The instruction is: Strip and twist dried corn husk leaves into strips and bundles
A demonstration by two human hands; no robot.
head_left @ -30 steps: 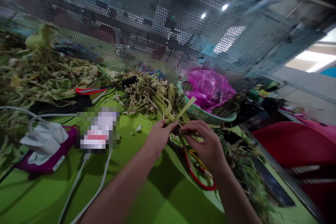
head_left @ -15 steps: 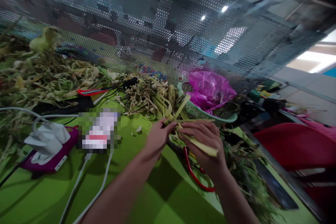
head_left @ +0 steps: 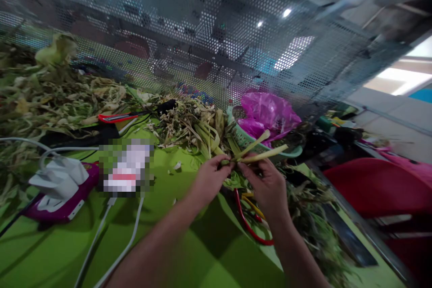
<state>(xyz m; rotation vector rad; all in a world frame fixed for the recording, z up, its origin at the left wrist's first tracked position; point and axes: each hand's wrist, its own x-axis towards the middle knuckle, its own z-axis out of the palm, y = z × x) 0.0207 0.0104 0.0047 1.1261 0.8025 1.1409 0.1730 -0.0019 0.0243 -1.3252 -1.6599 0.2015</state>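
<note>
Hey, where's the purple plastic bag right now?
In the head view, right of centre: the purple plastic bag sits in the light green basket, beyond the right hand and before the perforated screen.

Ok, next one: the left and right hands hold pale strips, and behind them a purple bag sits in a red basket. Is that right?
Not quite: the basket is pale green, not red, as the head view shows. The rest stands: the left hand and right hand hold pale strips, and the purple bag sits in that basket behind them.
</note>
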